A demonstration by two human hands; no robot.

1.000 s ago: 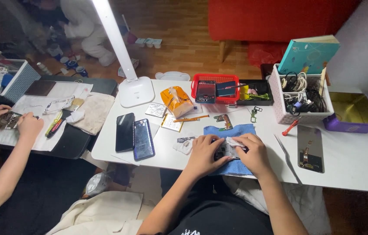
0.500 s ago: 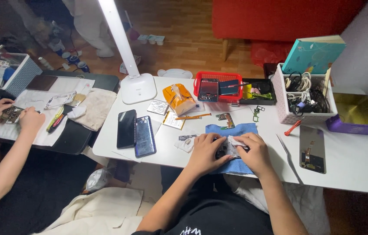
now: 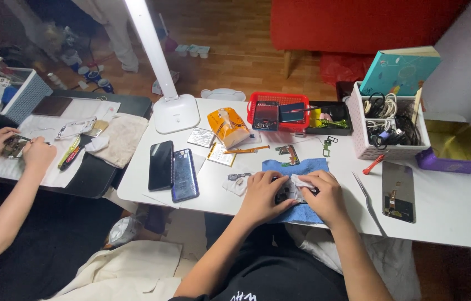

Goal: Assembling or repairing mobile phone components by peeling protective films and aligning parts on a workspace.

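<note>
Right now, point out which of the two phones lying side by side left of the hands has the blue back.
The right-hand phone of the pair, nearer the left hand. Its back is glossy blue; the black phone beside it is plain dark.

phones point(image 3: 172, 167) block left, tweezers point(image 3: 370, 202) right
</note>
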